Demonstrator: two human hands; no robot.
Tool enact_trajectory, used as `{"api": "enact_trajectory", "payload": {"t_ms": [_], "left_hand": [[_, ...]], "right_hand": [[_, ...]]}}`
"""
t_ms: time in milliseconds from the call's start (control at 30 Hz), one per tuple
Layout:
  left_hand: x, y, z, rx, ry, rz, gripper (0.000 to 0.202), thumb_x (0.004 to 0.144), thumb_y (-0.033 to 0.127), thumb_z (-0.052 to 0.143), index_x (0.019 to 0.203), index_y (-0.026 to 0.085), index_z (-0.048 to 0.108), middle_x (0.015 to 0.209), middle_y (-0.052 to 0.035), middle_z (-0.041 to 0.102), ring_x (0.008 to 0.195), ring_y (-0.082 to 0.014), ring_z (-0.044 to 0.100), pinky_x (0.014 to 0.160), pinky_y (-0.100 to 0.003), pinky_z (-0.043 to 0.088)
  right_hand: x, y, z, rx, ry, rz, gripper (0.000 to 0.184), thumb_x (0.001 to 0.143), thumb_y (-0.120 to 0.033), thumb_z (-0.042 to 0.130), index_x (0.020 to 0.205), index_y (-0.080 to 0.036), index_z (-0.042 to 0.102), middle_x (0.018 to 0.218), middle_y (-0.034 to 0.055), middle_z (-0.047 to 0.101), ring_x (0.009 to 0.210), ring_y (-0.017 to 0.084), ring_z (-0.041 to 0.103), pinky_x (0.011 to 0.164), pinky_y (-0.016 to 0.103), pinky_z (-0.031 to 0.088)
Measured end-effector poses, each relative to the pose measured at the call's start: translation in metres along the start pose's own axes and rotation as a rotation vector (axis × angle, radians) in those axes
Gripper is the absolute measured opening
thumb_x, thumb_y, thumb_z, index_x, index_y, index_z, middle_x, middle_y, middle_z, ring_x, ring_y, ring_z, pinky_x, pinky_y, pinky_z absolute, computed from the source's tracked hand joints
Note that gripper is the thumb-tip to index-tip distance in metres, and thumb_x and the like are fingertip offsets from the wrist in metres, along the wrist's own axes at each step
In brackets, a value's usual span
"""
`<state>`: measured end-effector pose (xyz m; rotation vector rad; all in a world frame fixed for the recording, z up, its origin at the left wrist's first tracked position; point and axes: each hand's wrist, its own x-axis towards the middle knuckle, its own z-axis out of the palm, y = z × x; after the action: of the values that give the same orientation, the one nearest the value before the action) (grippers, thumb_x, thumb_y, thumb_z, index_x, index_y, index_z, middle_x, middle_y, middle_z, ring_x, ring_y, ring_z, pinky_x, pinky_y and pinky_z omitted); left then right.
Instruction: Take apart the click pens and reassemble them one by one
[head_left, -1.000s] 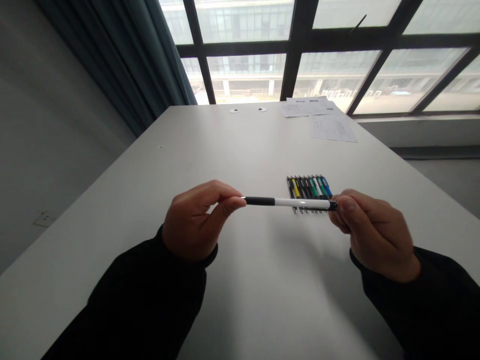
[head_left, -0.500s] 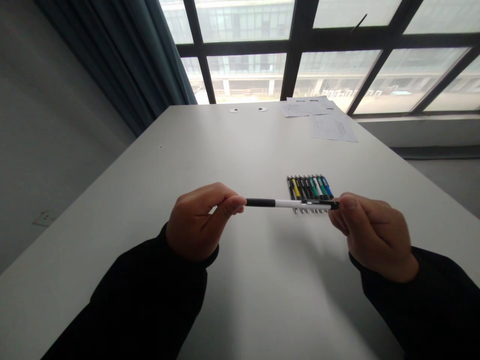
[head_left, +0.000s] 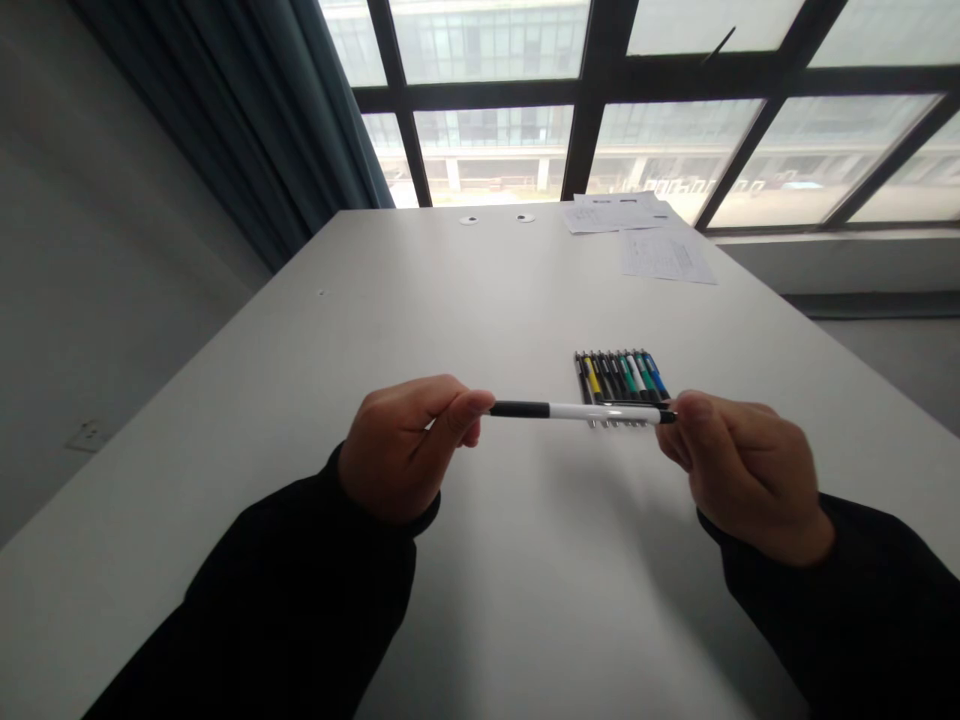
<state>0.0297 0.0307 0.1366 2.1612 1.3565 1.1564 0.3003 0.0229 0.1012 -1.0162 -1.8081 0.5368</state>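
A white ballpoint pen [head_left: 577, 411] with a black grip is held level above the table, stretched between my two hands. My left hand [head_left: 409, 445] pinches its tip end, at the black grip, between thumb and fingers. At the other end, my right hand [head_left: 742, 470] pinches the black push-button end. The pen's clip shows along its far edge. Behind the pen lies a row of several pens [head_left: 619, 372], side by side on the table, in black, yellow, green, white and blue. The held pen covers part of their lower ends.
The white table [head_left: 465, 310] reaches to the window. Sheets of paper [head_left: 664, 255] lie at its far right, and two round cable-hole covers [head_left: 469, 220] sit near the far edge. A dark curtain [head_left: 247, 110] hangs at the left, with a wall socket [head_left: 88, 436] below.
The pen has been rolled about its length: its clip has turned from the near face to the far edge. Both hands have shifted only slightly.
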Motion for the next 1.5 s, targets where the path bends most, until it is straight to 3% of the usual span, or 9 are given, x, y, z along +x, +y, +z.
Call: {"api": "enact_trajectory", "payload": {"t_ms": [467,600,700,767,867,1000,1200,1333,1500], "left_hand": [[-0.003,0.003,0.001,-0.051,-0.013,-0.066,0.048,0.095,0.029,0.046,0.048,0.017,0.052,0.045,0.0025,0.048,0.042,-0.0093,0.045,0.047,-0.024,0.037],[-0.002,0.000,0.008,-0.177,0.192,-0.101,0.036,0.096,0.032,0.052,0.066,0.016,0.065,0.057,0.0004,0.062,0.052,-0.0104,0.057,0.053,-0.023,0.045],[-0.004,0.003,0.020,-0.486,0.304,-0.130,0.020,0.095,0.035,0.056,0.091,0.017,0.064,0.076,-0.0014,0.070,0.065,-0.0121,0.066,0.063,-0.024,0.053],[-0.010,0.006,0.031,-0.695,0.208,-0.154,0.017,0.095,0.035,0.057,0.096,0.018,0.059,0.080,-0.0022,0.071,0.071,-0.0144,0.069,0.069,-0.028,0.057],[-0.021,0.011,0.043,-0.689,-0.049,-0.092,0.017,0.097,0.030,0.053,0.105,0.016,0.061,0.079,-0.0048,0.072,0.074,-0.0158,0.071,0.071,-0.028,0.058],[-0.028,0.007,0.053,-0.291,-0.088,0.214,0.018,0.092,0.020,0.061,0.108,0.016,0.069,0.084,-0.0064,0.070,0.072,-0.0136,0.067,0.068,-0.025,0.056],[-0.027,-0.005,0.062,0.245,-0.012,0.456,0.019,0.093,0.025,0.060,0.105,0.014,0.070,0.076,-0.0054,0.070,0.067,-0.0143,0.065,0.064,-0.025,0.054],[-0.031,-0.006,0.065,0.290,-0.050,0.442,0.019,0.096,0.028,0.055,0.098,0.014,0.069,0.072,-0.0042,0.070,0.064,-0.0152,0.065,0.059,-0.025,0.051],[-0.031,-0.010,0.069,0.057,-0.270,0.213,0.037,0.101,0.034,0.039,0.085,0.015,0.067,0.066,-0.0028,0.065,0.056,-0.0127,0.057,0.058,-0.024,0.047]], "right_hand": [[0.004,-0.005,-0.004,-0.118,-0.035,-0.041,0.044,0.102,-0.020,0.039,0.059,-0.019,0.046,0.051,-0.0038,0.045,0.044,0.008,0.042,0.048,0.025,0.032],[0.004,-0.011,0.002,-0.089,-0.220,-0.084,0.035,0.101,-0.023,0.041,0.071,-0.019,0.058,0.055,-0.0033,0.049,0.047,0.009,0.047,0.050,0.023,0.035],[-0.003,-0.012,0.020,-0.088,-0.430,-0.155,0.029,0.101,-0.028,0.042,0.079,-0.018,0.059,0.059,-0.0015,0.053,0.051,0.011,0.049,0.052,0.024,0.036],[-0.010,-0.010,0.033,-0.088,-0.557,-0.175,0.031,0.102,-0.030,0.038,0.080,-0.018,0.057,0.063,0.0005,0.057,0.054,0.012,0.051,0.054,0.024,0.037],[-0.017,-0.005,0.044,-0.096,-0.647,-0.119,0.034,0.103,-0.036,0.038,0.081,-0.018,0.057,0.068,0.0027,0.062,0.058,0.013,0.055,0.057,0.025,0.039],[-0.015,-0.005,0.037,-0.004,-0.496,-0.014,0.040,0.094,-0.055,0.050,0.086,-0.018,0.061,0.070,0.0022,0.064,0.057,0.013,0.055,0.057,0.025,0.041],[-0.009,-0.012,0.028,-0.095,-0.280,0.019,0.036,0.101,-0.028,0.044,0.069,-0.019,0.057,0.058,-0.0014,0.056,0.051,0.010,0.052,0.055,0.024,0.039],[-0.010,-0.008,0.031,-0.192,-0.260,-0.051,0.031,0.100,-0.028,0.047,0.071,-0.019,0.057,0.060,-0.0008,0.057,0.051,0.010,0.051,0.055,0.024,0.039],[-0.007,-0.001,0.029,-0.225,-0.275,-0.114,0.016,0.097,-0.027,0.054,0.086,-0.019,0.063,0.068,0.0013,0.065,0.057,0.011,0.057,0.057,0.024,0.043]]}}
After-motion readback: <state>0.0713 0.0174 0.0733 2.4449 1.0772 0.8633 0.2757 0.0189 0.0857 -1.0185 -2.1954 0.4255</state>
